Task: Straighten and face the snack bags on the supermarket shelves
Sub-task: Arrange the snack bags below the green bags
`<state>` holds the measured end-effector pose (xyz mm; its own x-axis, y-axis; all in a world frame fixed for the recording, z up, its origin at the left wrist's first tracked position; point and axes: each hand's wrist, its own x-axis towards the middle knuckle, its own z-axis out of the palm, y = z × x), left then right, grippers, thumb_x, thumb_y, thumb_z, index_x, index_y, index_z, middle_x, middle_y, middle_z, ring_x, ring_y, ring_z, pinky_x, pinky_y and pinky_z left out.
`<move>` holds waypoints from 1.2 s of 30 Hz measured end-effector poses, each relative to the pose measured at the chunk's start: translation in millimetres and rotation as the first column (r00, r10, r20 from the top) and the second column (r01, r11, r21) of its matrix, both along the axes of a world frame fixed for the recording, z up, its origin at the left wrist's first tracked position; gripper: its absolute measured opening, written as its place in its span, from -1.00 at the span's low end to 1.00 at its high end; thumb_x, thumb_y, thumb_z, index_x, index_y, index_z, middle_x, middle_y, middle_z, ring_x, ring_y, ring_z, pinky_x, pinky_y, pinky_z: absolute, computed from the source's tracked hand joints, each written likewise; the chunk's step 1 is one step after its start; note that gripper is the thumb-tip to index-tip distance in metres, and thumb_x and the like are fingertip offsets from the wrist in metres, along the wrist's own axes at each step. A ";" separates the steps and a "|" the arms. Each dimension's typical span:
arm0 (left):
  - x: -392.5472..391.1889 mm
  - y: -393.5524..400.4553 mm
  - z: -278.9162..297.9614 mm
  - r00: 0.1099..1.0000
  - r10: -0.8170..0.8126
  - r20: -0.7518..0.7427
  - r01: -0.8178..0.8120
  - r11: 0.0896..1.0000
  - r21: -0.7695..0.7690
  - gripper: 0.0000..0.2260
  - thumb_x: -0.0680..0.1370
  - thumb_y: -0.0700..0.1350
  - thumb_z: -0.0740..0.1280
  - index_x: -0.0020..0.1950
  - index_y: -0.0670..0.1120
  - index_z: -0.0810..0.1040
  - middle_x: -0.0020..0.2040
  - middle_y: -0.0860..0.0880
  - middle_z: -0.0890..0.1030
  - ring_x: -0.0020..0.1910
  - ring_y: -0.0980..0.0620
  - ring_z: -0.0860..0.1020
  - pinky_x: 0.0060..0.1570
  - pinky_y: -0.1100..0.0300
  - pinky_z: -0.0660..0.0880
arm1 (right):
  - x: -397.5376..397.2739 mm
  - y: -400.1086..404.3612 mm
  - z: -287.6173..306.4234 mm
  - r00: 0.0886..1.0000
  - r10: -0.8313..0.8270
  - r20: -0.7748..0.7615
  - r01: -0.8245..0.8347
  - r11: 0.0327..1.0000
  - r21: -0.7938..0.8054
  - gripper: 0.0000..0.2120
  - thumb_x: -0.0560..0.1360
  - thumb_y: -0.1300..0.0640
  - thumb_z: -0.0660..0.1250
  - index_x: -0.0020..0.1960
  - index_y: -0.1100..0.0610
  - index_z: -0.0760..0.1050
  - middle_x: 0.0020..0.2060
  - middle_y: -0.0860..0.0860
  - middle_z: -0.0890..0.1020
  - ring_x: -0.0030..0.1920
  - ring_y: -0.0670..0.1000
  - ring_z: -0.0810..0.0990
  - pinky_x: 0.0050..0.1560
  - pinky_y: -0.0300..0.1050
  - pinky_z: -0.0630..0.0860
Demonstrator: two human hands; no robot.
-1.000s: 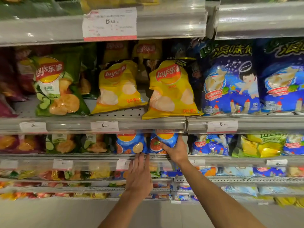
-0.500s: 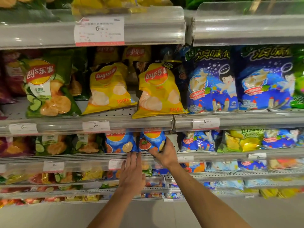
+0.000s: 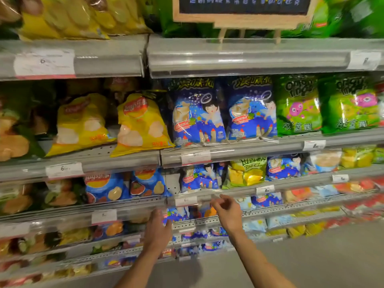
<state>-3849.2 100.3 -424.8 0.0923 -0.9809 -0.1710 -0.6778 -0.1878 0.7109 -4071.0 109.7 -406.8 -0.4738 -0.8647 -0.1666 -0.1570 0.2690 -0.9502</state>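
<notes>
- Left hand (image 3: 156,231), fingers straight, below grey metal shelf edge (image 3: 116,210); holds nothing.
- Right hand (image 3: 227,210), fingers loosely curled, empty, has released small blue crisp bag (image 3: 148,183) above that edge.

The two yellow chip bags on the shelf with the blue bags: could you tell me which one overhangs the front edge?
The right yellow bag, next to the blue bags: its bottom corner juts over the shelf lip. The left yellow bag sits further back.

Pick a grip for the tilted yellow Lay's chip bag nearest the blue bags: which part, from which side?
Judging by its pose, grip the tilted yellow Lay's chip bag by its crimped top seam from the front; it leans left, its bottom corner overhanging the grey shelf edge, so upright it from the top.
</notes>
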 end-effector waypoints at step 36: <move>-301.4 -89.7 34.6 0.947 0.147 -0.285 -0.231 0.929 -0.289 -0.54 0.18 0.07 0.69 -0.03 0.28 0.58 -0.13 0.11 0.68 -0.12 0.03 0.66 -0.18 0.07 0.60 | -374.9 -102.0 -3.8 0.972 0.210 -0.103 -0.223 0.964 -0.142 -0.40 0.24 0.05 0.71 0.12 -0.04 0.42 0.05 -0.08 0.66 0.01 -0.28 0.64 0.01 -0.36 0.55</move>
<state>-4150.6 10.6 -390.2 0.2762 -0.9558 0.1012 -0.4402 -0.0321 0.8973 -4445.9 7.8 -410.6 -0.2792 -0.9602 0.0077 -0.2792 0.0735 -0.9574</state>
